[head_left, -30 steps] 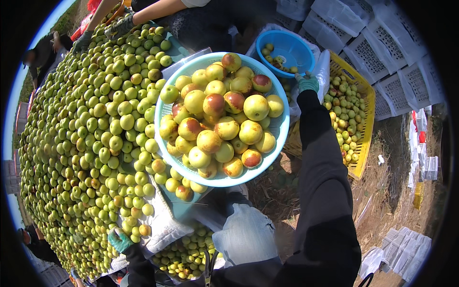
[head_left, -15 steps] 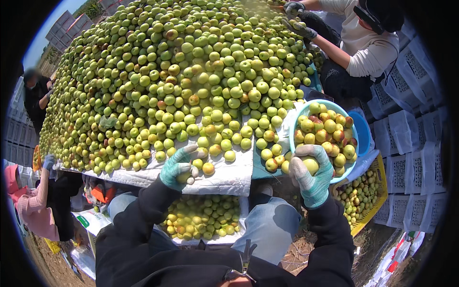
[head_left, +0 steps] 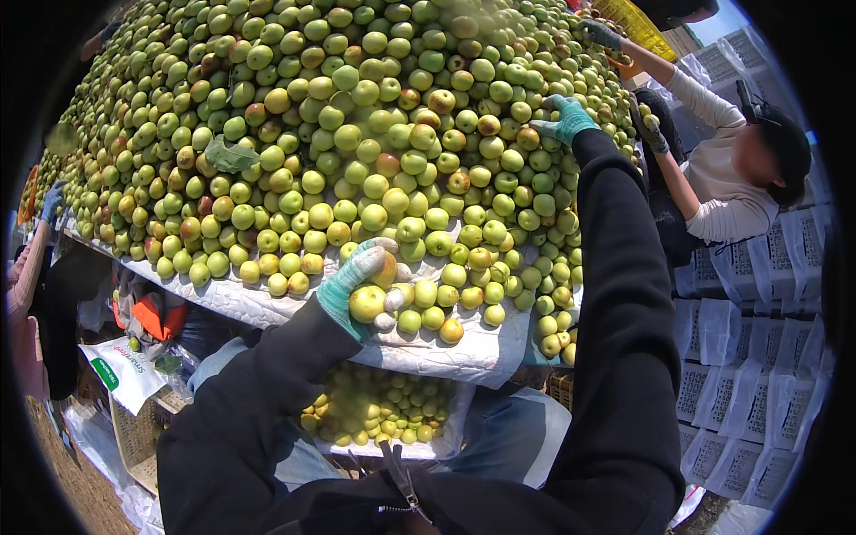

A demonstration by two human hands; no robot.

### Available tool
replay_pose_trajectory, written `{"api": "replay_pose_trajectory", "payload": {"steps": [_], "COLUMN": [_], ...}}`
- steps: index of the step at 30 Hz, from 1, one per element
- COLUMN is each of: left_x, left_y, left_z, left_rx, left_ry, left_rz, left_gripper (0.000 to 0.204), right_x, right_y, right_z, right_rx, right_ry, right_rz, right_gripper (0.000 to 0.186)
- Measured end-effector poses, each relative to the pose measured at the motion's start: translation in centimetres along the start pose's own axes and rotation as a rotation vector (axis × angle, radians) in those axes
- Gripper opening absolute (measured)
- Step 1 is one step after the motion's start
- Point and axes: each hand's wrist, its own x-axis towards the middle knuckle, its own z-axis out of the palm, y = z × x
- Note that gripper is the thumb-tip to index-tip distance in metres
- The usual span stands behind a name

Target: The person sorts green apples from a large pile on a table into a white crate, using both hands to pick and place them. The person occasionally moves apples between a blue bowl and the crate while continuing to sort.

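Observation:
My left hand, in a teal glove with whitish fingertips, is closed around yellow-green fruit near the front edge of the white padded sheet. My right hand, gloved alike, reaches far up onto the large fruit pile with its fingers apart over the fruit, none clearly in its grasp. A green leaf lies on the pile. Below my hands, between my legs, a lined container holds more fruit.
A co-worker at the right works at the pile with gloved hands; another's pink sleeve and blue glove show at left. Stacked white crates line the right, a yellow crate stands behind, and a white bag lies lower left.
The view has turned toward the pile, and the blue bowl of fruit is no longer visible. My right hand has moved up and forward onto the pile. My left hand stays closed on fruit.

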Motion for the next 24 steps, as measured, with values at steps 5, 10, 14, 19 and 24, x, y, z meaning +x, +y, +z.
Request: {"api": "replay_pose_trajectory", "payload": {"steps": [5,10,14,19,24], "left_x": [-0.5,-0.5,-0.4,-0.7,-1.5], "left_y": [-0.3,-0.3,-0.6,-0.7,-0.4], "left_z": [-0.9,-1.3,-1.2,-1.0,-1.3], "left_rx": [-0.001,-0.101,-0.109,-0.083,-0.124], "left_ry": [0.13,0.253,0.217,0.216,0.163], "left_rz": [-0.073,-0.092,-0.088,-0.056,-0.035], "left_gripper": [0.024,0.022,0.024,0.029,0.028], "right_x": [-1.1,-4.3,-4.0,-1.9,-2.3], "right_y": [-1.9,-4.3,-11.6,-20.8,-18.7], "right_z": [0.5,1.9,1.1,0.4,1.5], "right_rx": [-0.004,-0.037,0.01,-0.54,-0.444], "right_ry": [-0.168,0.296,0.448,-0.001,0.049], "right_rz": [0.056,0.227,-0.378,-0.306,-0.257], "right_gripper": [0.049,0.029,0.025,0.058,0.054]}}
